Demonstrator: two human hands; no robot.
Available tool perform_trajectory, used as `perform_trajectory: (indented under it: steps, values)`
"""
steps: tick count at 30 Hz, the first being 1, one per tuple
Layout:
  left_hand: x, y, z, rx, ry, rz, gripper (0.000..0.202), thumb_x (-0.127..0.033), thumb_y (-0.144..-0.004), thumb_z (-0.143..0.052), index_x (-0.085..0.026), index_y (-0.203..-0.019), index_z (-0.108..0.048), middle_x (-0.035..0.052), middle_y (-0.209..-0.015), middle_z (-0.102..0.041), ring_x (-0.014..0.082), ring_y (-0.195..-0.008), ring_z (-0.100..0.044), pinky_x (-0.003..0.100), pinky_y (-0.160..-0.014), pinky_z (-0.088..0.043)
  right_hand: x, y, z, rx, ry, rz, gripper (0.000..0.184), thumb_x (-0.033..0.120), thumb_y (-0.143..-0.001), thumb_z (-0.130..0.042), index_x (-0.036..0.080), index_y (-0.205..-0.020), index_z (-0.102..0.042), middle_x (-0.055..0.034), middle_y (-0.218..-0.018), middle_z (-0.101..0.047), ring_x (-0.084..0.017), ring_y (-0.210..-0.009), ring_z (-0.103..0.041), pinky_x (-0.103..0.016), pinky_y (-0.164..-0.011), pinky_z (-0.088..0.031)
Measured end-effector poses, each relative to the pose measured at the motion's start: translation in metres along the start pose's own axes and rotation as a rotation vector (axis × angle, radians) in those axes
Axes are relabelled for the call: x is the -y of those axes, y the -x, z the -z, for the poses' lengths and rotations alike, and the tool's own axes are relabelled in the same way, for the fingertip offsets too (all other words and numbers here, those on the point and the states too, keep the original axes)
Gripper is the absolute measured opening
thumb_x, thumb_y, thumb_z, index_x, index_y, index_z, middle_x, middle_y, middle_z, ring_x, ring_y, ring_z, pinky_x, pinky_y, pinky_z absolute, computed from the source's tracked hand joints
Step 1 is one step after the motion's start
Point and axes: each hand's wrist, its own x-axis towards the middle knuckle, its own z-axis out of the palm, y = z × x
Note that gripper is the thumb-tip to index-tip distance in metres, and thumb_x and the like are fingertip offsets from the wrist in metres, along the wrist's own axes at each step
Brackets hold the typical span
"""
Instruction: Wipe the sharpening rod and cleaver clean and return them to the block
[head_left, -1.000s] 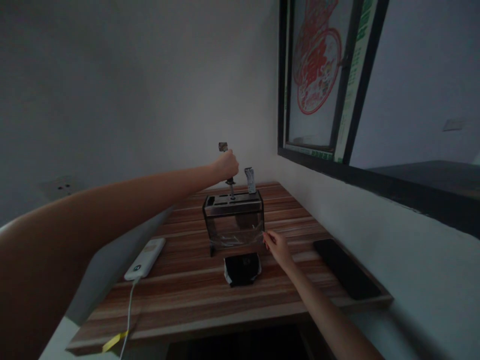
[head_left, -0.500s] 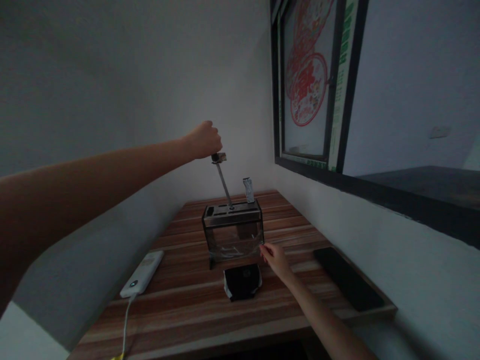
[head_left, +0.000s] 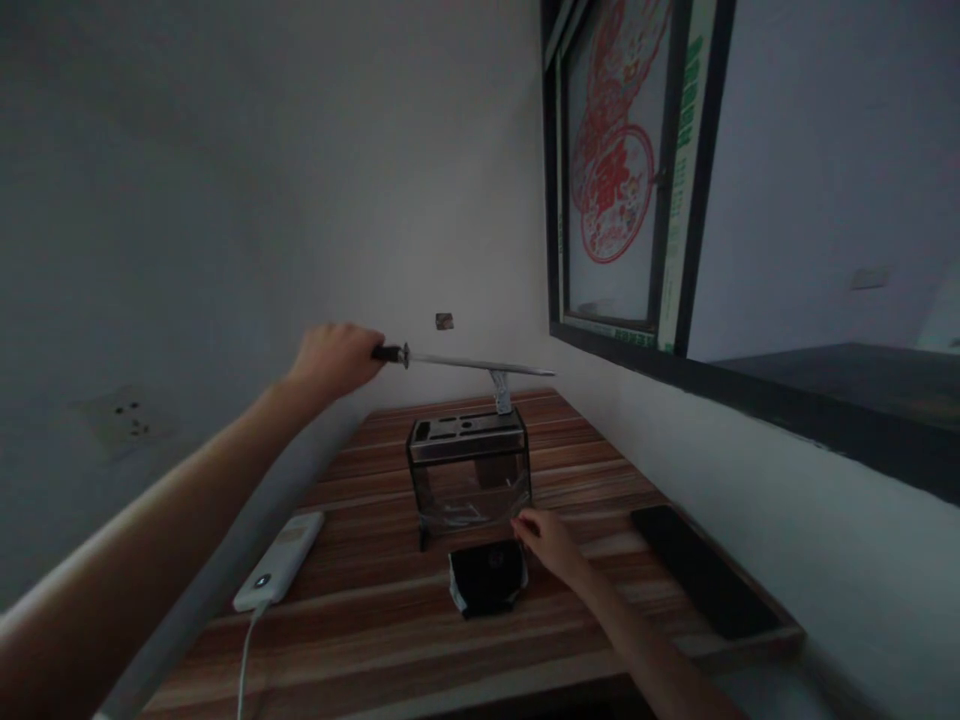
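Note:
My left hand (head_left: 337,360) is closed around the black handle of a sharpening steel (head_left: 472,362). Its metal rod lies almost level, pointing right above a knife block (head_left: 469,440) with a slotted metal top, dark frame and clear front. A pale, patterned upright piece (head_left: 501,395) rises from the block's right end, partly behind the rod. My right hand (head_left: 551,540) is closed, fingertips pinched together by the block's lower right corner. Whether they hold anything is too small to tell. Just in front of the block is a black packet (head_left: 489,578) with whitish sides.
A white power strip (head_left: 281,562) with a cable lies at the wood-grain table's (head_left: 360,640) left edge. A black flat phone-like slab (head_left: 705,570) lies on the right. Walls close in the back and left, and a dark-framed window (head_left: 622,180) stands at right.
The sharpening steel has come out of the round hole in the block's top. My left hand moved left and down, turning the rod level. My right hand shifted slightly down.

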Motion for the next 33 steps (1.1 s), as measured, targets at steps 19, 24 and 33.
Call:
perform_trajectory:
  steps: [19,24,33]
  values:
    - [-0.208,0.260,-0.004,0.477,1.900,0.878,0.048,-0.061,-0.076,-0.059,-0.016,-0.089,-0.052,-0.0052,-0.060,-0.038,0.0071,-0.051,-0.033,0.019,-0.046,-0.029,0.068,0.055,-0.026,-0.110,0.497,0.076,0.019,0.017,-0.080,-0.057,0.022,-0.098,-0.061,-0.0083,-0.104,-0.061,-0.026,-0.099,-0.054,-0.040,-0.087,-0.044]
    - [-0.209,0.265,0.003,0.402,1.958,0.854,0.036,-0.050,-0.083,-0.057,-0.015,-0.090,-0.050,-0.0067,-0.058,-0.038,0.0049,-0.045,-0.034,0.015,-0.039,-0.028,0.058,0.072,-0.035,-0.242,0.504,-0.016,0.029,0.027,-0.086,-0.051,0.016,-0.113,-0.056,-0.0138,-0.111,-0.059,-0.028,-0.106,-0.051,-0.045,-0.089,-0.043]
    - [-0.215,0.286,0.003,0.462,1.978,0.942,0.035,-0.045,-0.086,-0.056,-0.016,-0.103,-0.048,-0.0075,-0.056,-0.046,0.0028,-0.035,-0.037,0.013,-0.034,-0.027,0.056,0.059,-0.027,-0.179,0.559,-0.135,0.036,0.036,-0.087,-0.050,0.014,-0.115,-0.058,-0.0154,-0.106,-0.062,-0.030,-0.101,-0.054,-0.043,-0.086,-0.043]
